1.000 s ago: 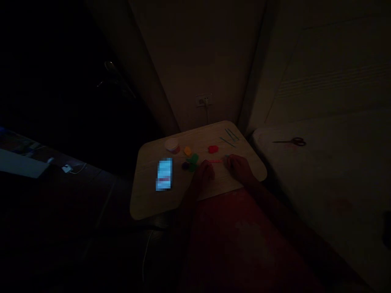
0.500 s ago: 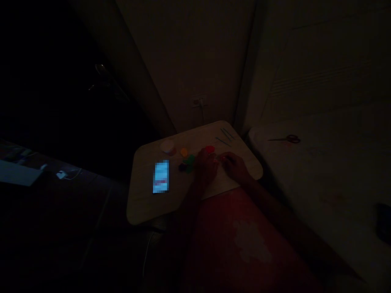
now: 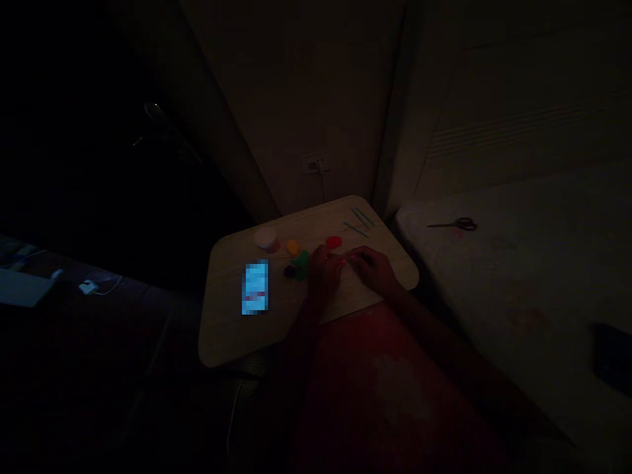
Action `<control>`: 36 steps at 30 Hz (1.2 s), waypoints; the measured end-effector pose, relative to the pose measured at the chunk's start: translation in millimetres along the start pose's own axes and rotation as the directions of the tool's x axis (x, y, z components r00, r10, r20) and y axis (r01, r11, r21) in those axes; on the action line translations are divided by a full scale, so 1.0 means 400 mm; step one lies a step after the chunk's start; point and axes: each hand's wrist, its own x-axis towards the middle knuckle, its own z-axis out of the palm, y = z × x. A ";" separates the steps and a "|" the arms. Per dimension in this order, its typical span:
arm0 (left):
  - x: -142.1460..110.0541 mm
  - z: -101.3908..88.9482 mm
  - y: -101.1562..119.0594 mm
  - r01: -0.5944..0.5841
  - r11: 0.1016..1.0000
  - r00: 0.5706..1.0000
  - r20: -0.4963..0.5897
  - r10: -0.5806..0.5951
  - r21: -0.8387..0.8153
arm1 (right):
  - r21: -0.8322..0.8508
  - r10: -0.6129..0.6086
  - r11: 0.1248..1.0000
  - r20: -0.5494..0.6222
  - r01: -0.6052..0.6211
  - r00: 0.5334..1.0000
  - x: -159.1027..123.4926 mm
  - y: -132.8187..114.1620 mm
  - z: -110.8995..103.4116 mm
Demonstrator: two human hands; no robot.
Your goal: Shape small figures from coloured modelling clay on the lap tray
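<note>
Both hands, left [image 3: 326, 273] and right [image 3: 372, 266], pinched a pinkish-red strip [image 3: 345, 259] between fingertips at frame centre, over the table [image 3: 222, 339]. Lit phone [image 3: 255, 288] lay left of centre; screen pixelated, writing illegible. No brand legible.

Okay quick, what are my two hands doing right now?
Left hand: fingers curled at a small pinkish-red piece.
Right hand: fingers curled beside it; too dark to tell its grip.
</note>
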 end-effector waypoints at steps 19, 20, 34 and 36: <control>-0.006 0.003 -0.012 -0.019 0.994 1.000 0.012 0.021 -0.111 | -0.007 0.007 1.000 -0.008 -0.007 1.000 -0.001 0.018 0.002; -0.006 0.004 -0.012 -0.022 0.993 1.000 0.020 0.024 -0.114 | -0.014 0.000 1.000 -0.008 0.000 1.000 0.000 0.018 0.001; -0.004 0.011 -0.021 -0.060 0.988 0.997 0.042 0.067 -0.145 | -0.022 0.029 0.999 -0.012 -0.029 1.000 0.000 0.008 -0.003; -0.004 0.011 -0.022 -0.065 0.986 0.996 0.044 0.072 -0.151 | -0.024 0.024 0.999 -0.017 -0.024 1.000 0.000 0.008 -0.004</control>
